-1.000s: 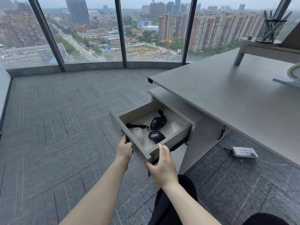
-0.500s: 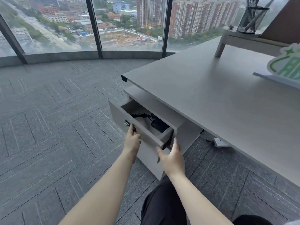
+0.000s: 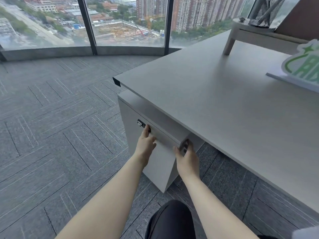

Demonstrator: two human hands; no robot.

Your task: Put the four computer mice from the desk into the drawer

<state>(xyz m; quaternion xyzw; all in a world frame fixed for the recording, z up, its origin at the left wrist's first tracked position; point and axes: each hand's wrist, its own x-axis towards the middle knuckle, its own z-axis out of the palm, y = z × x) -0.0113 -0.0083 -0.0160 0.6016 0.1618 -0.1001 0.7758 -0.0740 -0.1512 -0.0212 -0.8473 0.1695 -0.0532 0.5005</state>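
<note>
Pressing closed drawer (image 3: 162,137), contents hidden.

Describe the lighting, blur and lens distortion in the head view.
Head view: soft, even daylight from the windows, no harsh glare; a shadow lies beneath the grey desk top over the grey drawer front. Wide-angle bending curves the window sill. The green-and-white sign looks soft; left hand and right hand are fairly sharp.

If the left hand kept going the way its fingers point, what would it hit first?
The left hand is already against the drawer front, fingertips near the lock. Straight on means that panel; nothing else seems to lie between.
</note>
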